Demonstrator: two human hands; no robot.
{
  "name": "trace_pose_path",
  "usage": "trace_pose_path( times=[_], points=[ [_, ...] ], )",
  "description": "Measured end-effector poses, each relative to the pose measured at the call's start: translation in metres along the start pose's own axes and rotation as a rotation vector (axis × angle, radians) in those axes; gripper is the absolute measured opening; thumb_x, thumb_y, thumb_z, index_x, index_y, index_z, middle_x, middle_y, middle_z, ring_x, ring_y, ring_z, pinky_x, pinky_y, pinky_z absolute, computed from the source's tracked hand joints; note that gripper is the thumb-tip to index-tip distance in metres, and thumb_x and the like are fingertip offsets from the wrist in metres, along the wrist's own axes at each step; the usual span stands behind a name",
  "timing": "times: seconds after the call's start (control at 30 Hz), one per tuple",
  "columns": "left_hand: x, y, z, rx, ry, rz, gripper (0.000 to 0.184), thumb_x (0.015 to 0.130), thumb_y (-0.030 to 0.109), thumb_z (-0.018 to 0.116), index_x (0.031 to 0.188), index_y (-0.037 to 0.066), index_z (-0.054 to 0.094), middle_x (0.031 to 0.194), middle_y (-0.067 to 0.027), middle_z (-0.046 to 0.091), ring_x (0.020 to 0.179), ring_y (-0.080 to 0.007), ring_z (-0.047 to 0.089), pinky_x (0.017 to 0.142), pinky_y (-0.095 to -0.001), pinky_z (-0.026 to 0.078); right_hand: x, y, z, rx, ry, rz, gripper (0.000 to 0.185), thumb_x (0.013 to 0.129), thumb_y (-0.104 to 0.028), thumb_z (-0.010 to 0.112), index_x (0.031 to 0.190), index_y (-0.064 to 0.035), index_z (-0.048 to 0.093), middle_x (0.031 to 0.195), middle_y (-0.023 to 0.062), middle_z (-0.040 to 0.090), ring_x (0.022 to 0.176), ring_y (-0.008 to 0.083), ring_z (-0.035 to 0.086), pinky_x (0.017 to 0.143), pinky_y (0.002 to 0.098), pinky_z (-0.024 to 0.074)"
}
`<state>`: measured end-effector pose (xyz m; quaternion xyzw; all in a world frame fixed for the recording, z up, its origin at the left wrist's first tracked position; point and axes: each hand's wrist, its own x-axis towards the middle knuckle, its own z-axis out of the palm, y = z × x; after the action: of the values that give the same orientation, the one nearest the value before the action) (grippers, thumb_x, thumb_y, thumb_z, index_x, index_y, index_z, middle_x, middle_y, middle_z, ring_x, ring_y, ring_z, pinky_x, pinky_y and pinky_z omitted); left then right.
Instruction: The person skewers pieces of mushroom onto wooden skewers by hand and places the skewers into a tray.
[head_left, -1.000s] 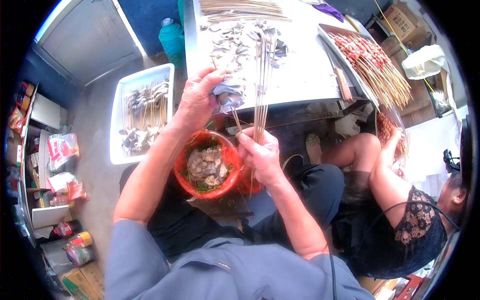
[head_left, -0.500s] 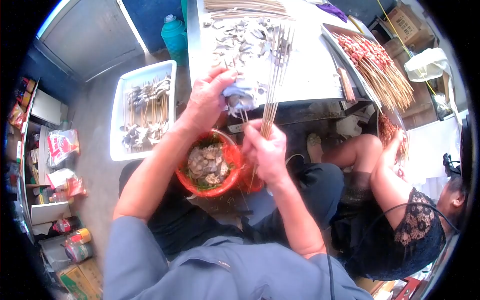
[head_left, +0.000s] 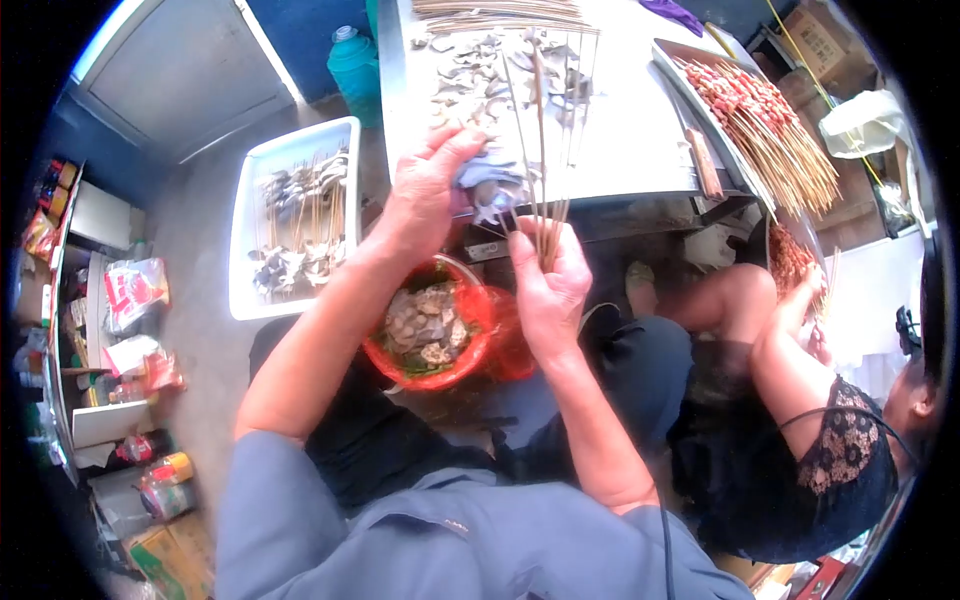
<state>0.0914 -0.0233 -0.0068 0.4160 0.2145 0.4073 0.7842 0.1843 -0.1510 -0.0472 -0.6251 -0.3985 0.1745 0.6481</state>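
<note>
My left hand [head_left: 425, 190] is closed on grey-white food pieces [head_left: 492, 186], held above the front edge of the white table [head_left: 630, 150]. Wrapped round a bundle of thin skewers [head_left: 548, 232], my right hand [head_left: 550, 285] is just to the right. The skewers fan upward over the table, and one or two reach the underside of the food. Below my hands, a red-lined bucket [head_left: 480, 335] holds pale, lumpy pieces [head_left: 425, 322]. More grey-white pieces [head_left: 470, 85] lie spread on the table beyond my hands.
Skewered grey pieces lie in a white tray [head_left: 240, 250] at left. A metal tray [head_left: 665, 50] of red meat skewers and a wooden-handled tool [head_left: 704, 165] are at right. A co-worker's hand [head_left: 805, 290] is near more meat. A teal bottle [head_left: 354, 75] stands behind.
Both my hands have shifted slightly right with the food and skewers. The skewer bundle has spread apart and some skewers have changed angle. The whole view has shifted a little.
</note>
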Motion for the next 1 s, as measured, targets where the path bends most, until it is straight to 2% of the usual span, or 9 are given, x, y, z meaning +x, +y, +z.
trace_pose_path(
  times=[0.13,0.27,0.33,0.47,0.5,0.6,0.83,0.93,1.0],
  points=[
    [-0.007,-0.007,0.004,0.158,-0.036,-0.017,0.017,0.094,0.017,0.059,0.103,0.003,0.062,0.092,-0.0059,0.066,0.078,-0.0121,0.065,0.062,-0.0251,0.055,0.002,-0.005,-0.005,0.158,-0.181,0.237,0.016,0.094,-0.008,0.058,0.106,0.0,0.065,0.079,0.0027,0.063,0.073,0.0078,0.057,0.067,0.0255,0.0476],
    [-0.013,-0.01,0.003,0.006,-0.124,-0.146,0.016,0.091,0.015,0.062,0.1,0.002,0.064,0.091,-0.0059,0.066,0.08,-0.0137,0.064,0.07,-0.0285,0.054,-0.003,-0.002,-0.003,0.168,-0.178,0.26,0.018,0.095,-0.009,0.057,0.109,-0.0002,0.065,0.082,0.001,0.065,0.071,0.006,0.057,0.064,0.024,0.0473],
    [-0.018,-0.009,0.001,0.062,-0.114,-0.183,0.015,0.09,0.014,0.064,0.098,0.001,0.065,0.09,-0.0051,0.066,0.08,-0.0139,0.063,0.072,-0.0287,0.053,-0.007,0.006,0.003,0.316,-0.089,0.223,0.014,0.097,-0.011,0.057,0.102,-0.0015,0.066,0.076,-0.0017,0.062,0.059,0.0012,0.047,0.052,0.0171,0.0338],
    [-0.024,-0.012,-0.002,0.152,-0.144,-0.128,0.02,0.091,0.014,0.064,0.107,0.002,0.062,0.093,-0.0046,0.066,0.081,-0.0122,0.063,0.071,-0.0266,0.053,-0.001,-0.003,-0.003,0.284,-0.191,0.295,0.015,0.097,-0.01,0.056,0.104,-0.0006,0.065,0.078,0.0011,0.063,0.062,0.0028,0.05,0.054,0.0173,0.0363],
    [-0.027,-0.013,-0.003,0.155,-0.18,-0.114,0.023,0.09,0.013,0.065,0.11,0.003,0.06,0.095,-0.0047,0.066,0.082,-0.0119,0.063,0.071,-0.0261,0.053,0.002,-0.002,-0.005,0.307,-0.215,0.293,0.017,0.097,-0.01,0.055,0.106,0.0005,0.065,0.079,-0.0001,0.064,0.068,0.0057,0.055,0.062,0.0225,0.0474],
    [-0.029,0.0,-0.004,0.184,-0.175,-0.004,0.029,0.089,0.01,0.065,0.116,0.004,0.057,0.099,-0.0052,0.066,0.086,-0.0119,0.064,0.075,-0.0265,0.054,0.0,-0.004,-0.004,0.212,-0.24,0.2,0.016,0.097,-0.012,0.055,0.102,0.0001,0.065,0.074,0.0006,0.063,0.066,0.0059,0.055,0.06,0.0225,0.046],
    [-0.01,0.105,-0.089,0.167,0.292,0.406,0.029,0.094,0.006,0.055,0.121,-0.002,0.049,0.112,-0.0196,0.063,0.095,-0.0303,0.068,0.072,-0.0335,0.06,-0.011,-0.002,0.013,0.086,-0.336,0.118,0.021,0.098,-0.021,0.056,0.089,-0.0024,0.063,0.063,-0.0001,0.059,0.054,0.005,0.052,0.049,0.0228,0.0408],
    [0.012,0.137,-0.179,0.131,0.349,0.365,0.027,0.092,0.004,0.057,0.118,0.0,0.053,0.104,-0.0169,0.066,0.093,-0.0269,0.069,0.062,-0.0305,0.06,-0.015,-0.001,0.017,0.093,-0.345,0.167,0.022,0.098,-0.022,0.056,0.088,-0.0026,0.062,0.059,-0.0003,0.057,0.052,0.0053,0.052,0.047,0.0233,0.0401],
    [0.027,0.132,-0.22,0.405,0.622,0.246,0.029,0.089,0.004,0.062,0.117,0.003,0.054,0.102,-0.0123,0.067,0.087,-0.0215,0.069,0.058,-0.0287,0.058,-0.016,0.001,0.019,0.057,-0.359,0.141,0.023,0.098,-0.023,0.056,0.088,-0.0024,0.062,0.059,0.0005,0.057,0.052,0.0062,0.052,0.047,0.0239,0.04]
  ],
)
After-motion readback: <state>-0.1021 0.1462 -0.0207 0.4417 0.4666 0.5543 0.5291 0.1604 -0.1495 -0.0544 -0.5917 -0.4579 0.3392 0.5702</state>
